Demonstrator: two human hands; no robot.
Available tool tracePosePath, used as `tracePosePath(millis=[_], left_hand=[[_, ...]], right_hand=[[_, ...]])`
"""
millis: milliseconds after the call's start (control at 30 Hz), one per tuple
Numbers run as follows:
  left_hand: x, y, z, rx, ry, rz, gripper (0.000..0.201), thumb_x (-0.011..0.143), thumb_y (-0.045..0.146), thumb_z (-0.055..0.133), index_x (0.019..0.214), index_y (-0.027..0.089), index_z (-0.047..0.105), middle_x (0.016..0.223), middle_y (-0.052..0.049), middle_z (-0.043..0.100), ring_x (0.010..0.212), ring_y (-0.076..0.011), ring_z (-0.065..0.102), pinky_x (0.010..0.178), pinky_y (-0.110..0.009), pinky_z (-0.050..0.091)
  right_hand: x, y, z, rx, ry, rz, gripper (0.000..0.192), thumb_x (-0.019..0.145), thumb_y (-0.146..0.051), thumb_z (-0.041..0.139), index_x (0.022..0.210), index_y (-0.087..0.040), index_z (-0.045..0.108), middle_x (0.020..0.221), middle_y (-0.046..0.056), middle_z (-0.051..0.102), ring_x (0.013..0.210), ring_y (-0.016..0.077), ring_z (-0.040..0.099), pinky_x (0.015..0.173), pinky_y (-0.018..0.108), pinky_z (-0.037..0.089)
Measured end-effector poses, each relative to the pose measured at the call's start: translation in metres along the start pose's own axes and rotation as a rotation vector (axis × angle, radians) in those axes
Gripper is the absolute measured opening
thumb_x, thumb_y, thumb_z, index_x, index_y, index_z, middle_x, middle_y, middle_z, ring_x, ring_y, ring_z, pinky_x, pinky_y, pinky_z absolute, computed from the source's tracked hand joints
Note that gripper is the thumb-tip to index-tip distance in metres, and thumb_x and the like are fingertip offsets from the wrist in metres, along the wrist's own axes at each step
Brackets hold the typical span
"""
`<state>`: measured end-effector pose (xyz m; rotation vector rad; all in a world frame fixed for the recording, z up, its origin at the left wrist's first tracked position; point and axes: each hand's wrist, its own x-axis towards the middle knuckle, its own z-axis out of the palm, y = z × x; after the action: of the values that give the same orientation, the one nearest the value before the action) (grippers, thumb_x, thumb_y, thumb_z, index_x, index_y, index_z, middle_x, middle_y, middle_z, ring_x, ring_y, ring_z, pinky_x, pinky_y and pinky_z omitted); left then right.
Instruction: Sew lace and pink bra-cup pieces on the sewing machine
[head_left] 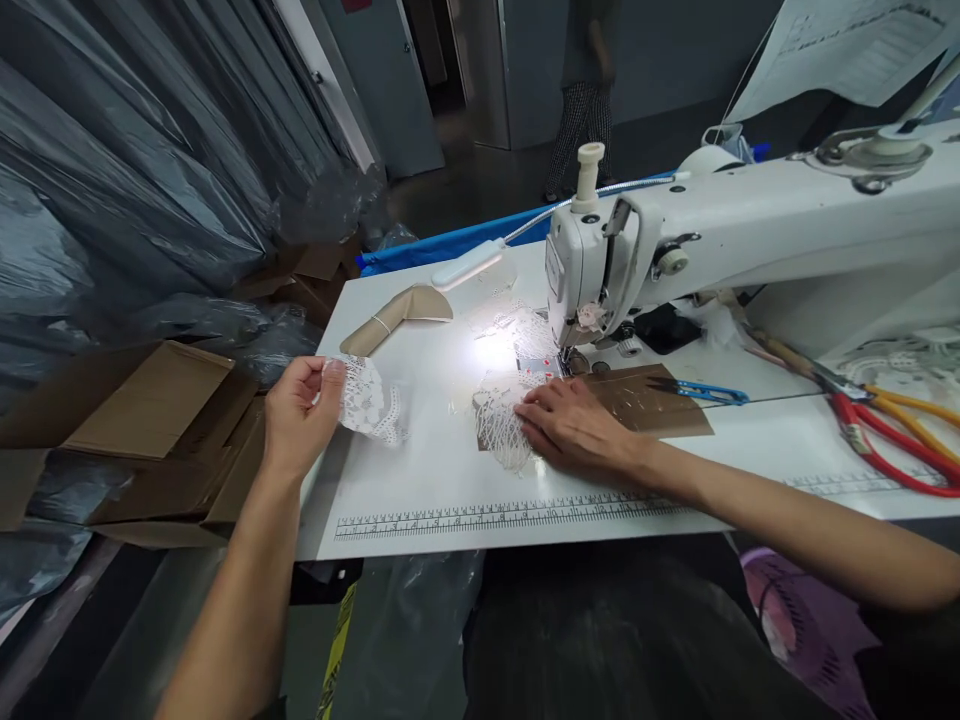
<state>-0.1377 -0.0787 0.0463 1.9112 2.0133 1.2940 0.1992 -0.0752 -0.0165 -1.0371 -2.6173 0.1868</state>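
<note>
My left hand [304, 410] pinches a small piece of white lace [367, 400] between thumb and fingers, over the left end of the white table. The lace hangs to the right of the fingers. My right hand [570, 425] lies with its fingertips on a fringed white lace piece [504, 420], just in front of the needle area of a white sewing machine [592, 260]. Its fingers are stretched forward and rest on the edge of the lace. More lace [525, 330] lies behind, in the bright lamp light.
Blue thread snips [697, 390] lie on a brown sheet [637, 405]. Red-handled scissors [892, 450] rest at the right. A gooseneck lamp [469, 263] and a folded brown card [397, 318] are at the back. Cardboard boxes [150, 400] stand left. A person [585, 90] is beyond the table.
</note>
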Motion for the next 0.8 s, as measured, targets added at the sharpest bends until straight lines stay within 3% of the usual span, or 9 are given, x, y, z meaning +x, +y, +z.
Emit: tracePosePath(millis=[67, 133, 300, 400, 600, 800], left_hand=[[-0.004, 0.01, 0.006, 0.238, -0.064, 0.203, 0.031, 0.088, 0.042, 0.057, 0.107, 0.018, 0.062, 0.11, -0.01, 0.069, 0.094, -0.0266, 0.066, 0.079, -0.039, 0.053], [-0.011, 0.023, 0.019, 0.344, -0.155, 0.427, 0.032, 0.09, 0.035, 0.056, 0.117, 0.018, 0.06, 0.125, -0.013, 0.063, 0.114, -0.0317, 0.06, 0.095, -0.048, 0.049], [-0.036, 0.064, 0.066, 0.059, -0.608, 0.818, 0.02, 0.095, 0.023, 0.053, 0.109, 0.019, 0.066, 0.109, -0.009, 0.07, 0.102, -0.0224, 0.066, 0.087, -0.041, 0.056], [-0.042, 0.078, 0.083, -0.035, -0.708, 0.879, 0.018, 0.094, 0.02, 0.053, 0.103, 0.017, 0.069, 0.106, -0.01, 0.071, 0.097, -0.0198, 0.068, 0.083, -0.038, 0.057], [-0.024, 0.073, 0.097, 0.055, -0.654, 0.86, 0.018, 0.095, 0.023, 0.053, 0.102, 0.017, 0.068, 0.106, -0.011, 0.071, 0.092, -0.0196, 0.068, 0.078, -0.037, 0.057], [-0.017, 0.075, 0.12, 0.174, -0.662, 0.958, 0.025, 0.094, 0.036, 0.055, 0.105, 0.017, 0.066, 0.106, -0.01, 0.07, 0.086, -0.0195, 0.066, 0.071, -0.034, 0.055]], right_hand=[[-0.011, 0.016, -0.008, 0.049, 0.027, 0.028, 0.031, 0.097, -0.028, 0.038, 0.112, -0.014, 0.062, 0.116, 0.015, 0.057, 0.105, 0.0277, 0.05, 0.091, 0.047, 0.041], [-0.021, 0.031, -0.016, 0.103, 0.061, 0.052, 0.031, 0.096, -0.025, 0.038, 0.113, -0.014, 0.062, 0.116, 0.015, 0.057, 0.106, 0.0261, 0.052, 0.091, 0.044, 0.045], [-0.028, 0.052, -0.023, 0.172, 0.094, 0.077, 0.03, 0.093, -0.022, 0.04, 0.109, -0.018, 0.065, 0.107, 0.012, 0.06, 0.099, 0.0229, 0.057, 0.088, 0.04, 0.05], [-0.025, 0.056, -0.02, 0.159, 0.085, 0.056, 0.032, 0.093, -0.022, 0.039, 0.113, -0.019, 0.064, 0.106, 0.012, 0.06, 0.098, 0.0231, 0.056, 0.088, 0.039, 0.05], [-0.018, 0.065, -0.012, 0.115, 0.041, 0.043, 0.037, 0.094, -0.021, 0.038, 0.12, -0.018, 0.063, 0.109, 0.014, 0.056, 0.096, 0.0231, 0.053, 0.082, 0.037, 0.048], [-0.011, 0.068, -0.013, 0.0, -0.032, 0.001, 0.036, 0.096, -0.023, 0.036, 0.119, -0.018, 0.062, 0.109, 0.016, 0.055, 0.092, 0.0243, 0.05, 0.072, 0.035, 0.045]])
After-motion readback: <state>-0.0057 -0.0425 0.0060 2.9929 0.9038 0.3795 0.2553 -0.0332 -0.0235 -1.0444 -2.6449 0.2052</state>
